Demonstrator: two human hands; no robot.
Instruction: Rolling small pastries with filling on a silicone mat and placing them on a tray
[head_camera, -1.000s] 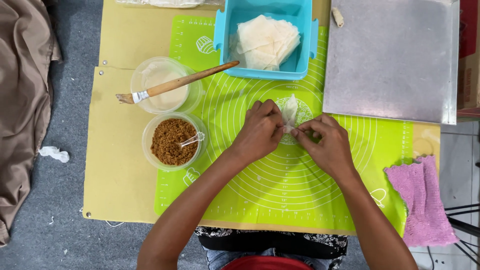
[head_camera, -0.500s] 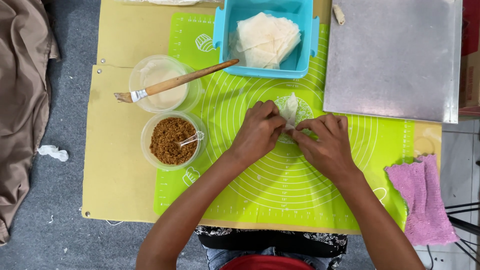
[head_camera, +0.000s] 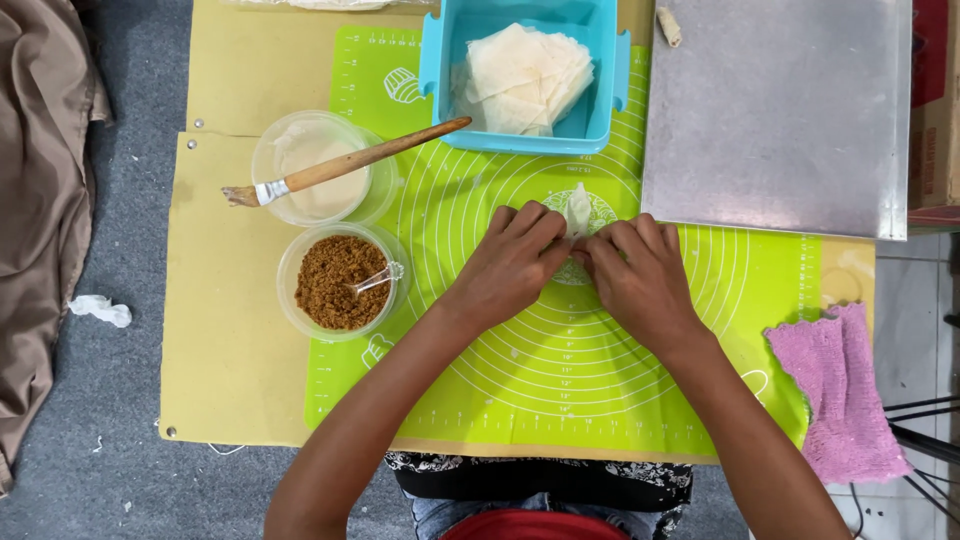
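Both hands work at the centre of a green mat (head_camera: 560, 400) laid over a tan board (head_camera: 230, 380). The left hand (head_camera: 512, 265) and right hand (head_camera: 640, 275) meet fingertip to fingertip over a small white wrapper (head_camera: 578, 210). Each hand pinches the wrapper's lower part between thumb and fingers; only its upper corner shows above the knuckles, standing up from the mat. What lies under the fingers cannot be seen.

Beyond the hands, a blue tub (head_camera: 600, 115) sits at the mat's far edge and holds a stack of white sheets (head_camera: 520, 75).

To the left of the hands stand two round clear bowls, touching or nearly so. The farther bowl (head_camera: 262, 160) holds a pale substance, and a wooden-handled brush (head_camera: 340, 168) lies across its rim, bristles to the left, handle tip pointing toward the tub. The nearer filling bowl (head_camera: 290, 290) holds brown crumbly filling (head_camera: 330, 285) with a small clear spoon (head_camera: 375, 280) resting in it.

To the right, a bare metal tray (head_camera: 780, 120) lies beside the tub. One small rolled piece (head_camera: 668, 25) sits by the tray's far left corner. A pink cloth (head_camera: 840, 390) lies at the mat's right end, well apart from the right hand.

A brown garment (head_camera: 40, 200) and a crumpled white scrap (head_camera: 100, 310) lie on the grey floor to the left.
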